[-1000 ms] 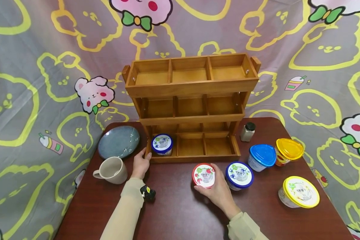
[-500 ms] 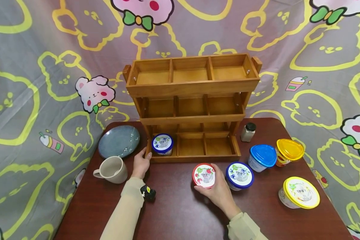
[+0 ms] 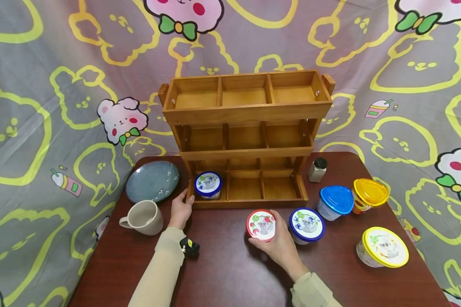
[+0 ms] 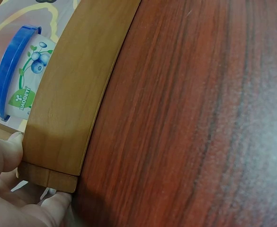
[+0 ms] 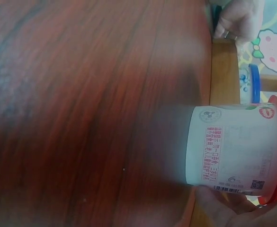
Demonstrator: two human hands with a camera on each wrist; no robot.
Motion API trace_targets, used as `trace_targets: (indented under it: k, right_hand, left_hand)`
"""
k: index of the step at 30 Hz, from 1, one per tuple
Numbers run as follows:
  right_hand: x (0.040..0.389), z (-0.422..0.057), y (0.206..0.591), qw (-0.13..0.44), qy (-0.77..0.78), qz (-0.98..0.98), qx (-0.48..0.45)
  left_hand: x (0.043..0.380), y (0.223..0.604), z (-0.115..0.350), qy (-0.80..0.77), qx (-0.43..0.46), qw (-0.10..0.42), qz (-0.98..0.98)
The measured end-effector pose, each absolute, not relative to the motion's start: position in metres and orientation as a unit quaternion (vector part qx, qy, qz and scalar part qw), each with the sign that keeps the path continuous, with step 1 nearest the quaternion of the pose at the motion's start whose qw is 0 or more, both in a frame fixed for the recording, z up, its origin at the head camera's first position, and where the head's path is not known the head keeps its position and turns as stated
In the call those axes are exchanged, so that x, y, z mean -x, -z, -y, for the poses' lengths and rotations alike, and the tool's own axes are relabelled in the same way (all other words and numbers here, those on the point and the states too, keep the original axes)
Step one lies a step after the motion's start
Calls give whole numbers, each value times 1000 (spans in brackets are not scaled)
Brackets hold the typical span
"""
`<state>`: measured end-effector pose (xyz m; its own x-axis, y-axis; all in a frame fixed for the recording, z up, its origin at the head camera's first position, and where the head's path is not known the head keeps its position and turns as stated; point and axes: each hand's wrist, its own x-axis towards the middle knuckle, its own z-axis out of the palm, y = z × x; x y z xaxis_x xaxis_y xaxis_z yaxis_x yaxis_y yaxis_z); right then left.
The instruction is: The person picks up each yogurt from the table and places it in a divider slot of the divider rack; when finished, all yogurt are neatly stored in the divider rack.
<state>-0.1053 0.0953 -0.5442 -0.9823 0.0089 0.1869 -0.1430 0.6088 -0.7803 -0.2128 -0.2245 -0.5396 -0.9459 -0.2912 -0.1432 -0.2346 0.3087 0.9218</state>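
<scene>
Beige mug (image 3: 147, 229) is sitting far left on the tabletop (image 3: 223, 268), just in front of a plate (image 3: 152, 182). Next along, the left hand (image 3: 180, 210) is gripping the wooden rack (image 3: 246, 112) at its bottom left corner, and a blue-lidded tub (image 3: 208, 184) is sitting in the bottom left compartment. Right hand (image 3: 281, 246) is holding a red-lidded tub (image 3: 261, 225) in front of the rack, and another blueberry tub (image 3: 307, 224) is sitting just right of it.

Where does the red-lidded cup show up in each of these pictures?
Head: the red-lidded cup is below centre, slightly right, gripped by the right hand.
Left wrist: not in it.
Right wrist: at the right, mostly in the lower half.
Shared landmark: the blue-lidded cup in the wooden rack, visible in all three.
</scene>
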Motion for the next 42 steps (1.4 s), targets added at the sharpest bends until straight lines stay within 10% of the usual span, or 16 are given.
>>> trace_targets:
  k: [26,42]
  right_hand:
    - [104,-93,531,63,-434,898,-17]
    - [134,-81,457,76,-465,882,-27]
  left_hand:
    - [213,540,228,572,-164,15,803]
    - [213,541,229,575,-162,20,802]
